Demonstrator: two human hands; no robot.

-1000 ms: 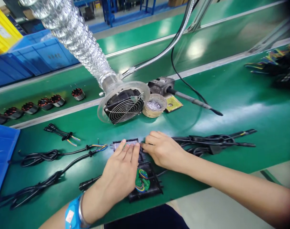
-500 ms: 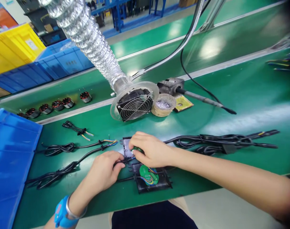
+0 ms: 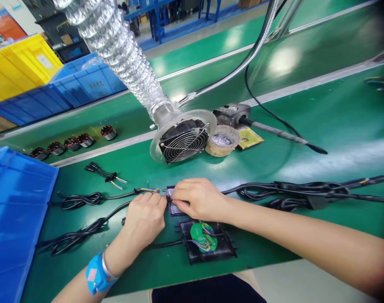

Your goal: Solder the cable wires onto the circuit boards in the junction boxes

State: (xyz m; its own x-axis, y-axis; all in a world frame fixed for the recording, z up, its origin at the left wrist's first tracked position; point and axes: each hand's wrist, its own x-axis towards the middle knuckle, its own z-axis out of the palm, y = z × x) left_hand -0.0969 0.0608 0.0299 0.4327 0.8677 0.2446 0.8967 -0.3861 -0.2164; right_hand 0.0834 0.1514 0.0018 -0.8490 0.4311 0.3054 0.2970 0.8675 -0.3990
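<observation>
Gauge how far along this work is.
Looks done: green circuit board sits wired in the nearer black housing. In hand: left hand and right hand work at the farther housing. Apparently left: nearer housing lies uncovered; short cables have loose coloured ends.

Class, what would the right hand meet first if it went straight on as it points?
Probably the left hand, whose fingertips lie just beyond those of the right hand, though depth is unclear.
</observation>
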